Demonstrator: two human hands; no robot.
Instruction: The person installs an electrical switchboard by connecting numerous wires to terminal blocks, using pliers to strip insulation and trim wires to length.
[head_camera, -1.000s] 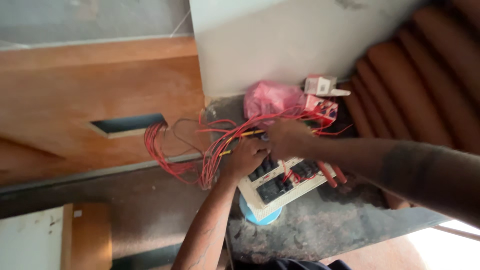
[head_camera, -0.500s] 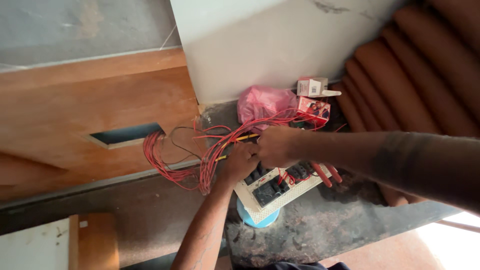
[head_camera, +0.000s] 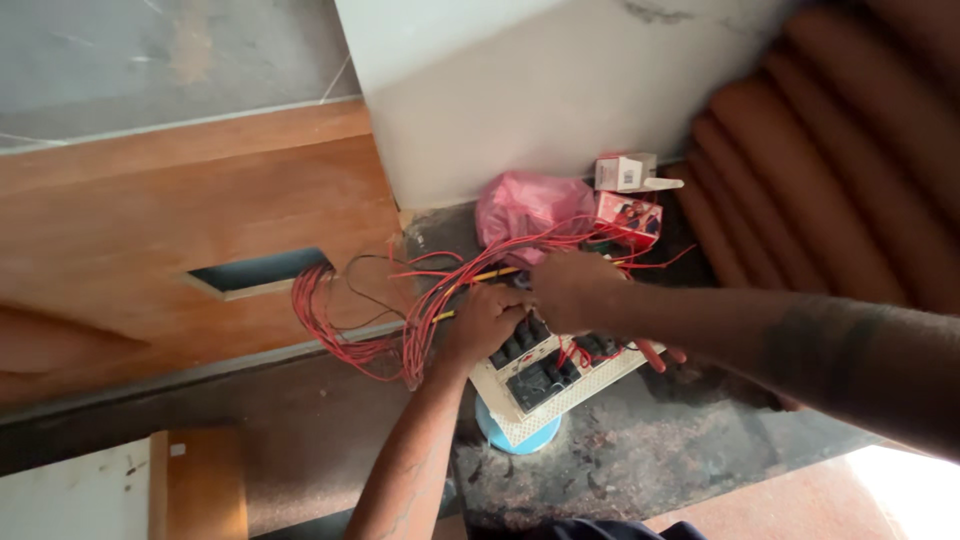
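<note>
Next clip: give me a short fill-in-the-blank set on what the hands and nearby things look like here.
1. Both the left hand and the right hand rest on a switch panel wired mostly in ____.
2. The crumpled plastic bag behind the hands is ____.
3. The rectangular slot is cut into a ____ board.

Missing words: red; pink; wooden

My one view comes from the head camera, looking steeply down at close range over my forearms onto the dark floor (head_camera: 640, 470) beside the white wall (head_camera: 520, 110).
</note>
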